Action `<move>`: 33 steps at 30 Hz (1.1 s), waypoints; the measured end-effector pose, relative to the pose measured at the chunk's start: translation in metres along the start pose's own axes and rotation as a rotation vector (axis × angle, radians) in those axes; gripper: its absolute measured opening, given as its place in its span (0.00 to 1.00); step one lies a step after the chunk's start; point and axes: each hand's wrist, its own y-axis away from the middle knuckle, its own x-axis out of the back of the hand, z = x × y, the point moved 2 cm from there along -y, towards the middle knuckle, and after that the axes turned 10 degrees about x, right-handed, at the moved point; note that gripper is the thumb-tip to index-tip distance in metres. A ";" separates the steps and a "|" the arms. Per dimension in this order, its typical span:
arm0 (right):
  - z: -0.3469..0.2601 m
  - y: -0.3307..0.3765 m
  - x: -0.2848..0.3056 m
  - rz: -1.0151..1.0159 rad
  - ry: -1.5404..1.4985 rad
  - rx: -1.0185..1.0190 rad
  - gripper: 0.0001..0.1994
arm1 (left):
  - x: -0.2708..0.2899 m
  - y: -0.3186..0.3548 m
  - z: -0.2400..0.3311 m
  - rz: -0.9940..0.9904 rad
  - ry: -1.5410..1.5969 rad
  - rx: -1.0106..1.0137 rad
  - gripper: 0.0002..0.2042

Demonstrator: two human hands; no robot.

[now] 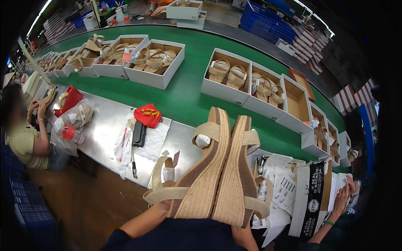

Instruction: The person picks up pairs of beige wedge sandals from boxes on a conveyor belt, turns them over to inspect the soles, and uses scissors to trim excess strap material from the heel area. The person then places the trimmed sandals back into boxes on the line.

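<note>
Two wedge sandals stand side by side close in front of me, a left one (201, 178) and a right one (235, 180). Both have woven, rope-like wedge sides with brown bands and pale gold straps; white wrapping shows under the straps. My left hand (165, 205) grips the left sandal near its heel, its fingers mostly hidden behind the sandal. My right forearm (243, 238) rises to the heel of the right sandal; that sandal covers my right hand, which appears closed on it.
Open white boxes of sandals (155, 71) line the green conveyor (192, 62). On the metal table (102, 140) lie a red cloth bundle (148, 115) and a black case (139, 134). A carton (307, 201) stands right, beside another person's hand (342, 196). Left, a person (25, 142) handles a sandal.
</note>
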 end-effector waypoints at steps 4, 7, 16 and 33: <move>-0.010 -0.007 -0.003 -0.080 0.295 0.096 0.44 | -0.007 0.007 0.014 0.101 -0.179 -0.076 0.42; -0.012 -0.031 -0.029 -0.224 0.843 0.367 0.47 | -0.020 0.003 0.028 0.235 -0.506 -0.225 0.44; -0.033 -0.039 -0.114 -0.037 1.814 0.964 0.39 | -0.047 0.000 0.061 0.456 -1.367 -0.772 0.51; -0.029 -0.023 -0.124 0.084 2.015 1.009 0.39 | -0.066 0.003 0.053 0.615 -1.590 -0.884 0.53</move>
